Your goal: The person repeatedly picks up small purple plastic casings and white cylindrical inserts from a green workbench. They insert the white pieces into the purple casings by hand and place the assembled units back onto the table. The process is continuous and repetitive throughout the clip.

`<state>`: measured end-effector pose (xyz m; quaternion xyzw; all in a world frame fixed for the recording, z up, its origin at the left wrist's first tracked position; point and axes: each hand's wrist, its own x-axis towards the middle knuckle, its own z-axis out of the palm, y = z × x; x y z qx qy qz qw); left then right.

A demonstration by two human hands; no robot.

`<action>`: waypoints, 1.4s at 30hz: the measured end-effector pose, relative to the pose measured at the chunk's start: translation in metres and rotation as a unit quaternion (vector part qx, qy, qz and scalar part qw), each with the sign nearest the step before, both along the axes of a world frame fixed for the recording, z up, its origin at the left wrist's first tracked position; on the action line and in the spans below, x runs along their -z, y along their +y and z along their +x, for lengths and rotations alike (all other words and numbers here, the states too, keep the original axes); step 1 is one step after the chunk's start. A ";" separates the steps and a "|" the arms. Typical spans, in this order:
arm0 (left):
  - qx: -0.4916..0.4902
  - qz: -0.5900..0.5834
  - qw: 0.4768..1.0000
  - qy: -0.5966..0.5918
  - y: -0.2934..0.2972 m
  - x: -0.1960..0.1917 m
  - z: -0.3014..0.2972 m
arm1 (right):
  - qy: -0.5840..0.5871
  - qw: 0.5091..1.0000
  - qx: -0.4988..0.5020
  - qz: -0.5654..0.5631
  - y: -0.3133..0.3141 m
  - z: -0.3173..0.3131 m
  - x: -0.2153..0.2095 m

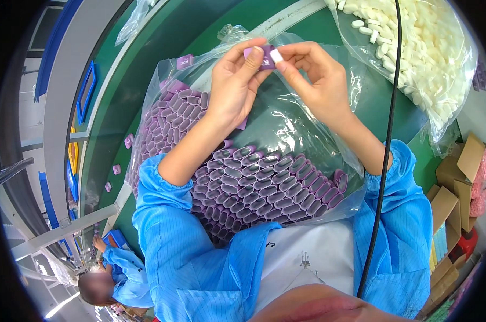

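Note:
Both hands are raised together at the far side of the bench. Closed around a small purple oval shell [267,63] is my left hand [231,86], thumb on its face. My right hand [321,83] pinches a small white plastic piece [276,56] between thumb and forefinger, held against the shell's right end. Whether the white piece sits inside the shell I cannot tell. Beneath my forearms, a transparent plastic bag [302,129] holds many purple oval shells [248,182], most standing with their hollow ends up.
At the far right lies a transparent bag of white pieces [415,51]. A few loose shells [128,140] rest on the green belt [117,107] at left. A black cable [389,139] hangs across the view. Cardboard boxes [451,172] stand right; a co-worker [126,273] sits lower left.

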<state>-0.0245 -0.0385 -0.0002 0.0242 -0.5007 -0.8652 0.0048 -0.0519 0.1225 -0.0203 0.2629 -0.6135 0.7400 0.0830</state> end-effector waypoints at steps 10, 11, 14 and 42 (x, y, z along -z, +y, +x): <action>0.000 -0.234 0.970 0.068 0.002 -0.010 0.007 | 0.045 0.998 -0.008 -0.051 0.007 -0.004 0.005; -0.005 -0.204 0.976 0.072 0.003 -0.009 0.008 | 0.065 0.997 -0.003 -0.049 0.007 -0.005 0.006; -0.025 -0.134 0.988 0.074 0.005 -0.005 0.011 | 0.109 0.993 0.025 -0.022 0.006 -0.001 0.008; -0.119 -0.521 0.845 0.011 -0.145 -0.026 -0.080 | 0.122 0.836 0.395 0.362 0.094 -0.093 0.011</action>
